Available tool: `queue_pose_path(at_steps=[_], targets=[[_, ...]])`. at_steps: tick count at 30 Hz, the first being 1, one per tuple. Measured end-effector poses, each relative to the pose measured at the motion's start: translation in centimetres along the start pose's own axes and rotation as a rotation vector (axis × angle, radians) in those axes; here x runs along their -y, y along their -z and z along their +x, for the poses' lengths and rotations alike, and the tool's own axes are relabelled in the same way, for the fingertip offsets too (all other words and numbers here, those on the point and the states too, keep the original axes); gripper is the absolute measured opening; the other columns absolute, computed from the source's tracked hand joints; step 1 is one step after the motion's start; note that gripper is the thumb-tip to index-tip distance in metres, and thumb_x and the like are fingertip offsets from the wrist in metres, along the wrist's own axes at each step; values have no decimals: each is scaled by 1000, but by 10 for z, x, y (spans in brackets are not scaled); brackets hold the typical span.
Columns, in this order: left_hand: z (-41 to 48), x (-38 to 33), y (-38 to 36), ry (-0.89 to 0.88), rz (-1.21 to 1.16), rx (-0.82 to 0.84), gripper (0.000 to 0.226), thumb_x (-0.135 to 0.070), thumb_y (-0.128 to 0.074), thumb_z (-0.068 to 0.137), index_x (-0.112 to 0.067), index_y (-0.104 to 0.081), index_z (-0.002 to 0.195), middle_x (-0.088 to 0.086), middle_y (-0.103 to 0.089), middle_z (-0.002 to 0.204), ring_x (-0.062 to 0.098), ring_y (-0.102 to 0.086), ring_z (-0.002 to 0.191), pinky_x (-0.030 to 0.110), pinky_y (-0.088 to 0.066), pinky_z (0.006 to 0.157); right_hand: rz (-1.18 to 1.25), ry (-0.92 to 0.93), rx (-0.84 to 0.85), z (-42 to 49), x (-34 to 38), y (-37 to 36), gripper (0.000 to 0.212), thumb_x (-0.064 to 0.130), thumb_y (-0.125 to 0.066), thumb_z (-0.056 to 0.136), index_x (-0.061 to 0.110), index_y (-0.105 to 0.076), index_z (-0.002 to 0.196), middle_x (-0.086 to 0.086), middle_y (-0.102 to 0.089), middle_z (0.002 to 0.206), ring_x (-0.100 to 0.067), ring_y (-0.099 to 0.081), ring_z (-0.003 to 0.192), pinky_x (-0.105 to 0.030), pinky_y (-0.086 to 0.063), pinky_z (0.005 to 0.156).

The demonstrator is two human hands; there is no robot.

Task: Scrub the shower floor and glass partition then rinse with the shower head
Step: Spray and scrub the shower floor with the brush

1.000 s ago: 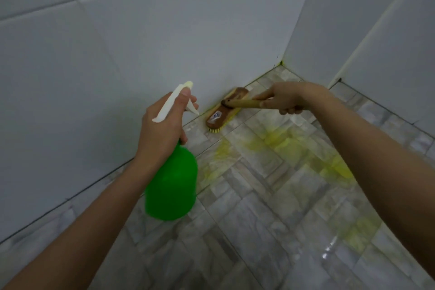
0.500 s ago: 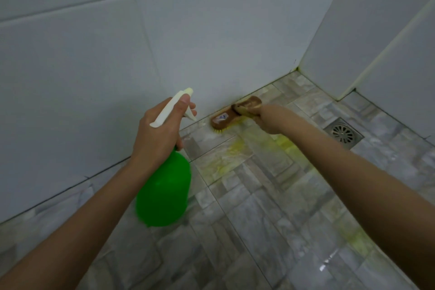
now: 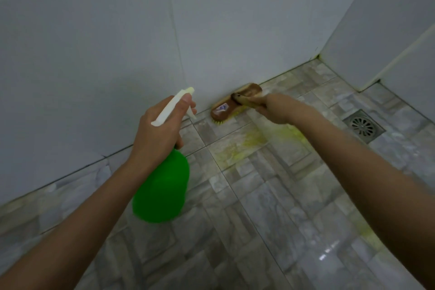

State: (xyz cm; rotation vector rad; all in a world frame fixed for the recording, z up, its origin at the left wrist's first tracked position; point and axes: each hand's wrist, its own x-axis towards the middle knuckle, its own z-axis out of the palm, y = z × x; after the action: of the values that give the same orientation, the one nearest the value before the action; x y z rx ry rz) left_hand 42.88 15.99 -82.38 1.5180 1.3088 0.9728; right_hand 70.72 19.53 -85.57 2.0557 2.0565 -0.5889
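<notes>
A brown wooden scrub brush with yellow bristles lies bristles-down on the grey stone-pattern shower floor, pressed along the joint with the white tiled wall. My right hand grips its wooden handle. My left hand holds a green spray bottle by its white trigger head, above the floor just left of the brush. Yellow-green cleaner is smeared over the tiles under my right forearm. The glass partition and shower head are out of sight.
White wall tiles rise behind the brush and meet a second wall at the corner to the right. A square metal floor drain sits at the far right. A wet shine shows on the near-right floor.
The brush and my right hand have slid left along the wall base, away from the corner. The view has swung right, so the drain came into sight. The bottle stays held.
</notes>
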Motion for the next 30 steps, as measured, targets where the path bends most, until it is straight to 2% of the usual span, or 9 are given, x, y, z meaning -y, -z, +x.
queue_pose_path(at_steps=[4, 7, 11, 15, 18, 21, 25, 28, 30], targets=[[-2, -1, 7, 8, -8, -2, 30, -52, -50, 100, -35, -74, 95, 7, -75, 92, 33, -59, 50, 31, -49, 48, -69, -64, 228, -37, 6, 28, 41, 53, -32, 97, 40, -50, 132, 6, -59, 92, -16, -52, 64, -26, -43, 61], [0, -4, 10, 16, -8, -20, 25, -49, -50, 101, -38, -72, 95, -5, -76, 95, 36, -61, 55, 32, -49, 50, -156, -54, 126, -15, 24, 4, 63, 72, -26, 87, 35, -52, 131, 1, -60, 120, -25, -60, 93, -37, -48, 82], [-4, -5, 10, 21, -4, -23, 27, -48, -51, 101, -34, -73, 95, -6, -76, 95, 41, -60, 56, 30, -48, 50, -19, 52, 40, -6, 30, -3, 41, 33, -37, 101, 39, -41, 142, -2, -59, 118, -28, -58, 102, -33, -45, 82], [-9, -4, 19, 21, -18, -27, 29, -53, -51, 98, -35, -74, 95, -3, -76, 92, 39, -64, 63, 32, -49, 50, -78, -42, 175, -56, 31, 3, 41, 47, -35, 99, 40, -47, 137, -9, -59, 126, -30, -59, 108, -39, -48, 90], [-9, -4, 24, 33, -18, -47, 32, -51, -52, 99, -28, -74, 95, -4, -76, 93, 41, -65, 63, 31, -49, 49, -150, -2, 38, -49, 60, -16, 39, 30, -35, 103, 47, -40, 138, -4, -58, 107, -26, -61, 94, -35, -49, 76], [-12, -3, 23, 18, -21, -49, 26, -54, -53, 96, -40, -74, 89, -1, -76, 91, 44, -65, 65, 33, -50, 51, -9, 59, -47, -19, 70, -37, 47, 27, -32, 103, 51, -28, 144, -3, -56, 89, -19, -53, 71, -31, -41, 63], [-17, -3, 29, 11, -36, -39, 25, -60, -53, 92, -46, -73, 88, 4, -75, 90, 42, -65, 61, 36, -51, 51, -4, 98, 73, -62, 44, -37, 52, 29, -28, 103, 65, -16, 139, -5, -61, 92, -19, -56, 71, -32, -47, 62], [-20, -4, 33, 31, -21, -46, 33, -57, -53, 95, -32, -75, 91, 5, -75, 91, 37, -62, 55, 32, -49, 47, -13, 73, 125, -89, 42, -36, 55, 28, -27, 104, 68, -8, 136, 1, -50, 78, -13, -49, 60, -28, -41, 55], [-21, -5, 31, 45, -10, -50, 37, -52, -53, 98, -23, -75, 90, 1, -75, 92, 34, -59, 49, 30, -47, 47, -1, 80, 58, -69, 52, -34, 51, 29, -28, 104, 62, -15, 140, -2, -53, 86, -18, -53, 68, -30, -40, 61]])
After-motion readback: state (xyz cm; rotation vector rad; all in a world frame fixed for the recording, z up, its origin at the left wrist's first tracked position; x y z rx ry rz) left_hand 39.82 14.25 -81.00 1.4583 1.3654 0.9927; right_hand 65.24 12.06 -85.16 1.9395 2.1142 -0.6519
